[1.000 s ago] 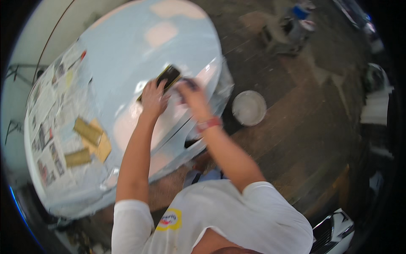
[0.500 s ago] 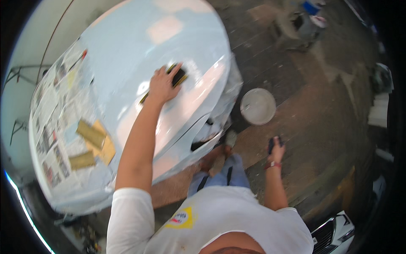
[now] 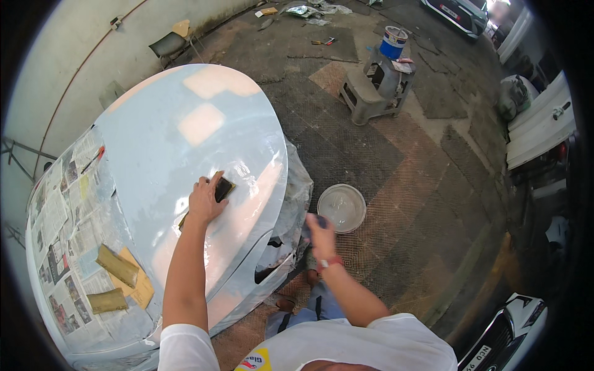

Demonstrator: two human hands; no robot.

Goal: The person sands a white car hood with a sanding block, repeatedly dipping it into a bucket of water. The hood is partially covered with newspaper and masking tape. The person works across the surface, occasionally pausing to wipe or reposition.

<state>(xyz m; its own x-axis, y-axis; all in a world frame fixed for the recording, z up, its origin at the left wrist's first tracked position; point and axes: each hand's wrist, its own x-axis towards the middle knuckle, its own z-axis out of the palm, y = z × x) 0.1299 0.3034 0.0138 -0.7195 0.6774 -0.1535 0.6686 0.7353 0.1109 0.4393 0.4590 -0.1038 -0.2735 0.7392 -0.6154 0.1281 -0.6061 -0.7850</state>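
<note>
My left hand (image 3: 206, 201) grips a black sanding block (image 3: 224, 188) with yellowish sandpaper edges showing under it. The block lies flat on a wet, glossy car panel (image 3: 158, 123), pale blue-grey with pinkish patches. Away from the panel, my right hand (image 3: 322, 238) is closed around a small dark object (image 3: 317, 221), blurred and of a kind I cannot make out. That hand is just beside a round whitish bucket (image 3: 342, 209) of water standing on the floor.
Newspaper (image 3: 59, 247) masks the panel's left side, with worn sandpaper pieces (image 3: 117, 266) lying on it. Clear plastic sheeting (image 3: 297, 185) hangs along the right edge. Beyond the bucket, a grey step stool (image 3: 365, 93) carries a blue can (image 3: 393, 43). A car front (image 3: 504, 337) is at lower right.
The view has tilted up, showing more floor. My right hand has swung left with the dark object, to between the bucket and the panel. My left hand remains on the sanding block.
</note>
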